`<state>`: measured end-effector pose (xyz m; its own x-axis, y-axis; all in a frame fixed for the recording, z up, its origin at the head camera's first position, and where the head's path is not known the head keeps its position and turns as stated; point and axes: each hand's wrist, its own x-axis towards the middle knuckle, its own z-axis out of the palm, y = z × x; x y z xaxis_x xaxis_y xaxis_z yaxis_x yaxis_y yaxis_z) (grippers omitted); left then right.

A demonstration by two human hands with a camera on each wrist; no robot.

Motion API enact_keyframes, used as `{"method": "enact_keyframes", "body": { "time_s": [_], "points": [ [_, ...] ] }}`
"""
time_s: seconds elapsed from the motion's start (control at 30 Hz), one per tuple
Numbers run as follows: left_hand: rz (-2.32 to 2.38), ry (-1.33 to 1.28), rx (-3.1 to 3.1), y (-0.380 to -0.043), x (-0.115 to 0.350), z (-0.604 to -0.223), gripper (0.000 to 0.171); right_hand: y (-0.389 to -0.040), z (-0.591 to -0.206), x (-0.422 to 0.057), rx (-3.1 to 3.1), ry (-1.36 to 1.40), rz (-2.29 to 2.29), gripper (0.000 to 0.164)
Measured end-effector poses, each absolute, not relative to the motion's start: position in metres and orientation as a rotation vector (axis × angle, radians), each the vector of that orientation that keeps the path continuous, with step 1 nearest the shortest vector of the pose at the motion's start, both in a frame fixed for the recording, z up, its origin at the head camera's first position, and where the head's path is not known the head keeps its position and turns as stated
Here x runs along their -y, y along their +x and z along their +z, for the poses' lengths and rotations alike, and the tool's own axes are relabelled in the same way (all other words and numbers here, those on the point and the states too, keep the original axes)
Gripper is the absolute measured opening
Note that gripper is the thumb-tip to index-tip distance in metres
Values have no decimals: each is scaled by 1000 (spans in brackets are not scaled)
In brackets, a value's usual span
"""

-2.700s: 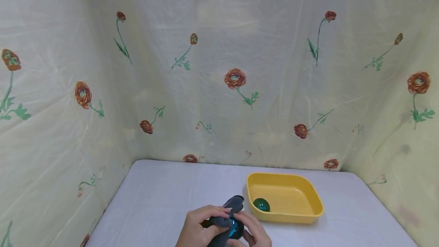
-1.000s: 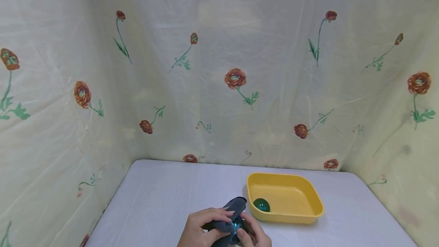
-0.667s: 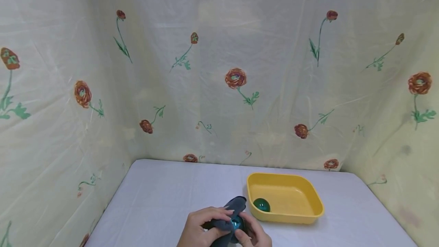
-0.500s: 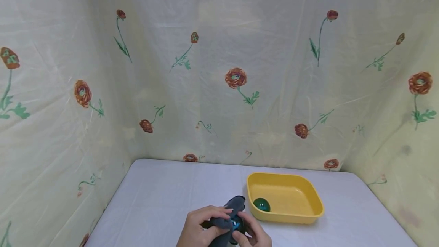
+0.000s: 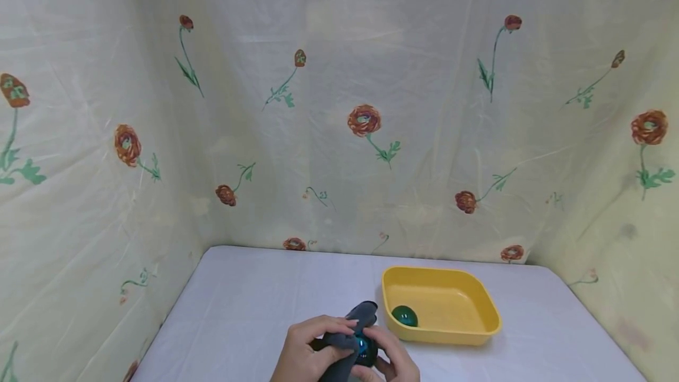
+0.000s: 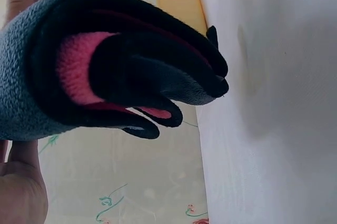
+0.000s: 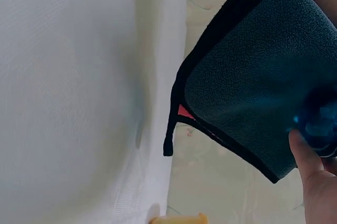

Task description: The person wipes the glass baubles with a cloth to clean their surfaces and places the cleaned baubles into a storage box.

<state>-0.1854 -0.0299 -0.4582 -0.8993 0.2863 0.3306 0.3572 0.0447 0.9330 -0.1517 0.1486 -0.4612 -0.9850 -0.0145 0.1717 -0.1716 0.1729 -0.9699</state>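
At the table's front, my left hand [image 5: 305, 349] pinches a folded grey cloth [image 5: 363, 313] between thumb and fingers. Black edging and a pink inner side show on the cloth [image 6: 79, 69] in the left wrist view. Against the cloth sits a shiny dark blue ball [image 5: 366, 351], gripped by my right hand [image 5: 395, 358] with its fingers curled round the far side. The right wrist view has the glossy ball [image 7: 319, 124] at its right edge, a fingertip on it and the cloth [image 7: 247, 71] spread behind. Part of the ball is hidden by cloth and fingers.
Just beyond my right hand stands a shallow yellow tray [image 5: 451, 305]. A shiny green ball [image 5: 405, 315] lies in its near left corner. The table [image 5: 254, 293] has a white cover, and flower-printed curtains [image 5: 424, 164] enclose its back and sides.
My right thumb has slid from the front of the blue ball down to its lower side. The cloth's upper fold has shifted slightly. Tray and green ball are unmoved.
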Motion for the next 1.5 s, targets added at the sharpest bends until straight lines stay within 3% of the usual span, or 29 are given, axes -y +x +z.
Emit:
{"method": "enact_keyframes", "body": {
  "time_s": [0.7,1.5],
  "points": [
    [-1982,-735,2231,-185,29,-455,19,-152,-463,-152,2303,169,2037,55],
    [-1881,-826,2207,-182,26,-460,17,-159,-468,-154,2371,-74,2033,55]
  ]
}}
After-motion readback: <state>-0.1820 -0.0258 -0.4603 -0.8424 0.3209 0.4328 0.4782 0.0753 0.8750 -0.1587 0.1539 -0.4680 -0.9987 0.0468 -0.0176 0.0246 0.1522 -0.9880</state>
